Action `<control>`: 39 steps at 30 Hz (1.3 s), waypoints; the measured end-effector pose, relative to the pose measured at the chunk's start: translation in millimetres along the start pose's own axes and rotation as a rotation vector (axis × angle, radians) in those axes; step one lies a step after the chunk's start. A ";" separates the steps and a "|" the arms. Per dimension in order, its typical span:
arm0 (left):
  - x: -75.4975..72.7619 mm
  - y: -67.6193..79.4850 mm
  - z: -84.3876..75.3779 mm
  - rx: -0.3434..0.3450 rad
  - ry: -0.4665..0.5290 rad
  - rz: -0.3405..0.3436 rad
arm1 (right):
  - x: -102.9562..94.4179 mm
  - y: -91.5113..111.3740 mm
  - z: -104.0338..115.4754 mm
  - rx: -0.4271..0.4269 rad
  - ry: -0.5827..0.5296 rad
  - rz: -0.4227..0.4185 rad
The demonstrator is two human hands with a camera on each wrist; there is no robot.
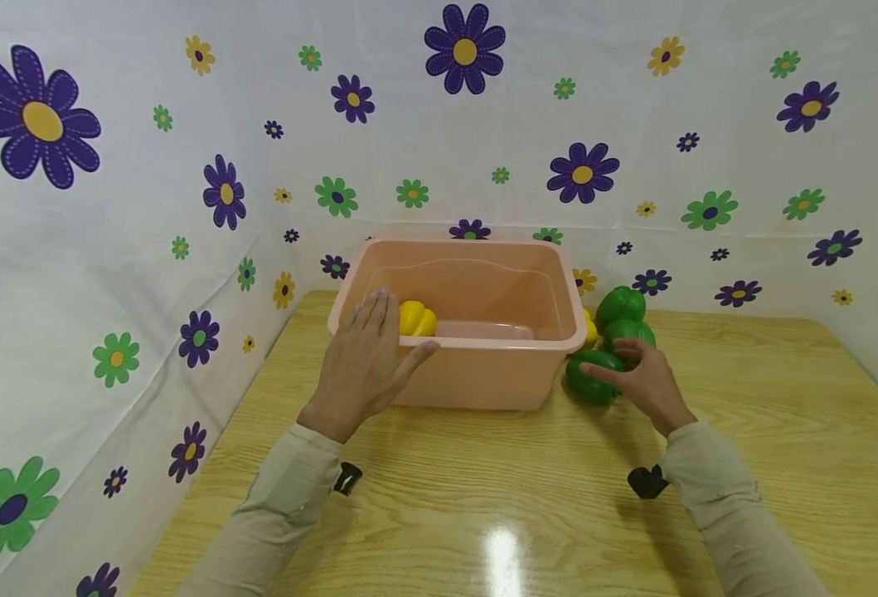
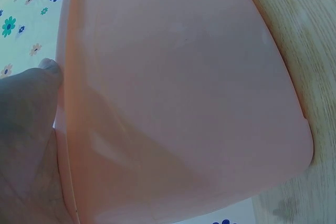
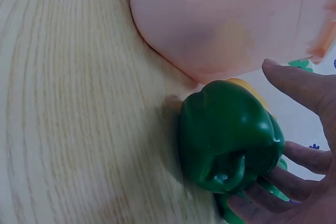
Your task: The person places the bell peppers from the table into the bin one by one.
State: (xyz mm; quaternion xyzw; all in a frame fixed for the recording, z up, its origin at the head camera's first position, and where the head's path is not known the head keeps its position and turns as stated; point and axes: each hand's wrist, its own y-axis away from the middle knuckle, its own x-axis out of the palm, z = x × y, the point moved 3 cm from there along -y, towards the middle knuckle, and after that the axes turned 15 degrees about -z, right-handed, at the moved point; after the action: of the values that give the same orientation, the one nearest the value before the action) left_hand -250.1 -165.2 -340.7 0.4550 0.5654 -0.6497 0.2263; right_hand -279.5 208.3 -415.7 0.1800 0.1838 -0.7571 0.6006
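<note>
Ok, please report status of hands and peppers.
Left hand on bin rim; right hand at nearest green pepper, thumb off; one yellow pepper inside bin; nothing seen blocking access.

bin (image 1: 476, 377) on table (image 1: 476, 464) | pepper (image 1: 418, 318) in bin | other peppers (image 1: 592, 380) right of bin

You see a bin (image 1: 468, 377) of smooth plastic, glossy green peppers (image 3: 226, 124), and a shiny, wood-grained bench (image 1: 439, 473).

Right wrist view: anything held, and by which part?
Nothing: the right hand has its fingers beside the nearest green pepper, near its stem end, thumb clear of it. Contact unclear.
</note>
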 end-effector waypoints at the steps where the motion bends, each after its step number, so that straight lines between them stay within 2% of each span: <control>1: 0.1 0.0 0.0 0.001 -0.002 -0.001 | 0.5 0.0 -0.7 0.004 0.002 0.003; 16: 0.6 0.6 0.0 0.002 -0.007 -0.007 | 6.1 2.4 -7.0 0.015 0.009 0.018; 26: 0.4 0.3 -0.2 -0.002 -0.002 -0.003 | 8.9 1.7 -6.9 0.065 0.078 0.017; 39: 0.3 0.4 -0.3 0.003 0.001 -0.010 | 11.3 1.6 -10.0 0.076 0.065 0.029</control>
State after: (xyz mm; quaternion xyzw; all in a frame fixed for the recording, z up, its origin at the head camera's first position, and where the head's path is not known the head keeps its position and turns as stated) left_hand -249.8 -165.0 -341.2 0.4530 0.5668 -0.6512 0.2222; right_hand -279.9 203.3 -430.1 0.2297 0.1716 -0.7485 0.5979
